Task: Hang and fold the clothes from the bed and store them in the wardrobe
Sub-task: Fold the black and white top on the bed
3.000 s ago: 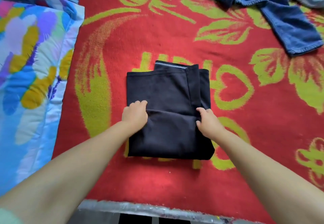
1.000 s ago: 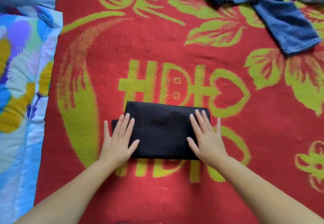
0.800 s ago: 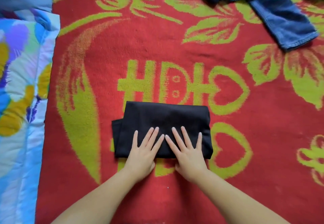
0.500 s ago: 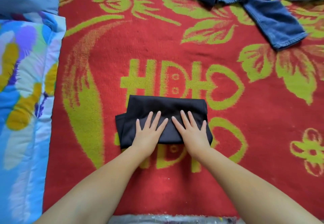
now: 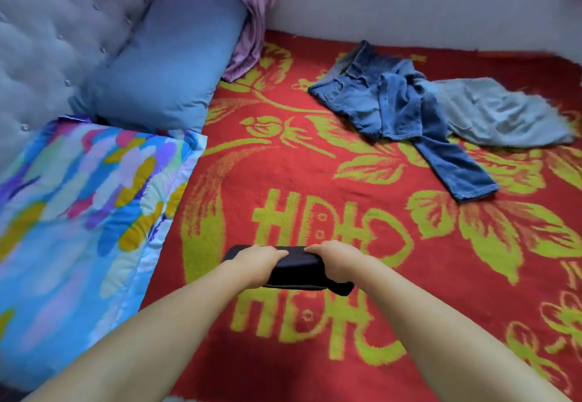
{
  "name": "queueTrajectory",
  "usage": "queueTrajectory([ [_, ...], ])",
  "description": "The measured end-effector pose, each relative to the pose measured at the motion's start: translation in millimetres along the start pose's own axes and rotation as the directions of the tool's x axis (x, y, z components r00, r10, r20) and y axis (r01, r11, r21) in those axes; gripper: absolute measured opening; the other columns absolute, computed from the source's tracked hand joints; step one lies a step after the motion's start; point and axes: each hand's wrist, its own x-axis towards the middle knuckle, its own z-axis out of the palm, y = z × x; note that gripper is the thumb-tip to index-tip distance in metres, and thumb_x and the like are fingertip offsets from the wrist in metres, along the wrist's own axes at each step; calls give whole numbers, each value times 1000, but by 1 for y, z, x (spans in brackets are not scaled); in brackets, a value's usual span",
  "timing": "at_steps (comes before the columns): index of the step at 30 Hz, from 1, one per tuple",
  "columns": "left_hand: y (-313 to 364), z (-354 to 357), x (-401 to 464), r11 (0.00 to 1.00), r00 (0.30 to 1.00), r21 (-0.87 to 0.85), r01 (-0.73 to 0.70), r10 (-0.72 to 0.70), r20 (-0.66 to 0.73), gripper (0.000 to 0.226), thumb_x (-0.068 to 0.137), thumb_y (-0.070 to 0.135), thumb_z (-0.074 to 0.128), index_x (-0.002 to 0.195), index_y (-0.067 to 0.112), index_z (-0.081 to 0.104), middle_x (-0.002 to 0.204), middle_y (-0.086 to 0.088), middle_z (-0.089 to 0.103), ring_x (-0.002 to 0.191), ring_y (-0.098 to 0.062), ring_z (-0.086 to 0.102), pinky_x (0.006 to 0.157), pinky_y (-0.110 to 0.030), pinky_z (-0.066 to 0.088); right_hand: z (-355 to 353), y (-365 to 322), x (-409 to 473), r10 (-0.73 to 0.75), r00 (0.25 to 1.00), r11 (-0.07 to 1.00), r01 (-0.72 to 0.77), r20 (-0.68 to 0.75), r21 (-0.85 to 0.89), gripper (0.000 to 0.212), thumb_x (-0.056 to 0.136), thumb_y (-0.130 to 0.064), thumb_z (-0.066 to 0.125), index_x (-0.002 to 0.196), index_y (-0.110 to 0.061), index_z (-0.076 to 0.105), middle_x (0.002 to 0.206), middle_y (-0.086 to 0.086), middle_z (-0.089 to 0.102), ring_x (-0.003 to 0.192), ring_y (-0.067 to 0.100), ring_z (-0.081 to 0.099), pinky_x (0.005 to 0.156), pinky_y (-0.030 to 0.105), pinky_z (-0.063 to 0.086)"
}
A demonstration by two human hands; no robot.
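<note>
Two hands are gripping one folded black garment [image 5: 294, 271] from either end, and it is sitting near the front edge of the bed, above the red blanket [image 5: 378, 354] and seemingly just lifting off it. The left hand [image 5: 258, 263] is curling its fingers over the left end, and the right hand [image 5: 335, 260] is clamping the right end the same way, so neither is loose or spread flat. A small flap of black cloth is poking out at the lower right corner of the bundle.

To carry this off well, the person is probably best keeping both grips level and pressing slightly inward, so the layers are not sliding apart on the way to the wardrobe; tucking that loose flap under a thumb would help. The wardrobe is not showing in this view.

Farther off to the right, the blue jeans [image 5: 409, 111] are lying crumpled, touching a pale blue garment [image 5: 500, 111] at the far right; both are waiting unfolded. On the left a patterned quilt [image 5: 78, 212] is lying beside a blue pillow [image 5: 163, 64].

The blanket is carrying large yellow-green shapes resembling "HD" followed by a heart, repeated in a nearer row; these are looking more like woven decoration than a readable brand. No other writing is legible.
</note>
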Motion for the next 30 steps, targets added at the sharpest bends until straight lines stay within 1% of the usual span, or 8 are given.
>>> queueTrajectory([
  [5, 8, 2, -52, 974, 976, -162, 159, -179, -122, 77, 86, -12, 34, 151, 29, 25, 146, -3, 43, 126, -32, 44, 82, -42, 47, -31, -22, -28, -151, 987, 973, 140, -46, -185, 62, 94, -5, 43, 151, -28, 30, 125, 8, 59, 102, 29, 61, 69, 37, 49],
  [9, 21, 27, -105, 925, 946, -266, 271, -307, -102, 68, 90, -6, 39, 149, 28, 29, 145, -5, 46, 127, -34, 46, 89, -43, 48, -25, -53, -51, -276, 960, 918, 275, 36, -285, 62, 93, -4, 41, 150, -27, 33, 129, 7, 58, 109, 30, 58, 77, 39, 48],
  [12, 17, 51, -153, 861, 899, -363, 357, -422, -116, 69, 91, -5, 40, 150, 29, 28, 145, -7, 45, 128, -36, 45, 90, -40, 45, -22, -95, -58, -375, 922, 843, 381, 93, -380, 64, 92, -6, 42, 151, -29, 30, 134, 6, 55, 116, 30, 55, 86, 40, 48],
  [17, 18, 125, -258, 687, 762, -528, 499, -638, -111, 63, 91, -2, 45, 148, 23, 33, 143, -11, 46, 124, -37, 46, 100, -45, 42, 11, -198, -79, -553, 805, 638, 576, 216, -511, 64, 91, -6, 46, 151, -26, 32, 143, 9, 49, 128, 29, 49, 101, 39, 44],
  [21, 38, 203, -351, 488, 613, -649, 583, -789, -42, 63, 89, -4, 43, 146, 23, 36, 142, -9, 48, 124, -36, 48, 101, -46, 43, 68, -286, -117, -689, 654, 429, 715, 312, -552, 61, 89, -8, 50, 146, -24, 39, 141, 10, 51, 128, 30, 49, 105, 37, 40],
  [22, 52, 233, -383, 423, 557, -675, 605, -830, -20, 64, 89, -4, 42, 146, 24, 36, 142, -9, 49, 123, -37, 48, 100, -46, 43, 95, -314, -136, -704, 611, 360, 746, 362, -561, 62, 88, -8, 50, 146, -25, 39, 142, 10, 51, 128, 29, 49, 105, 36, 40],
  [24, 74, 273, -423, 329, 492, -717, 614, -870, 22, 65, 89, -3, 42, 147, 25, 34, 141, -8, 50, 122, -37, 50, 100, -44, 43, 132, -348, -163, -713, 558, 266, 775, 424, -573, 65, 89, -7, 49, 149, -29, 35, 144, 9, 48, 130, 29, 48, 106, 37, 39],
  [30, 185, 409, -557, 114, 347, -743, 659, -923, 166, 60, 91, 4, 48, 146, 24, 35, 139, -10, 51, 120, -37, 52, 95, -43, 45, 285, -427, -289, -699, 374, -37, 833, 610, -553, 63, 91, -8, 48, 148, -31, 36, 142, 9, 50, 128, 31, 49, 105, 37, 40],
])
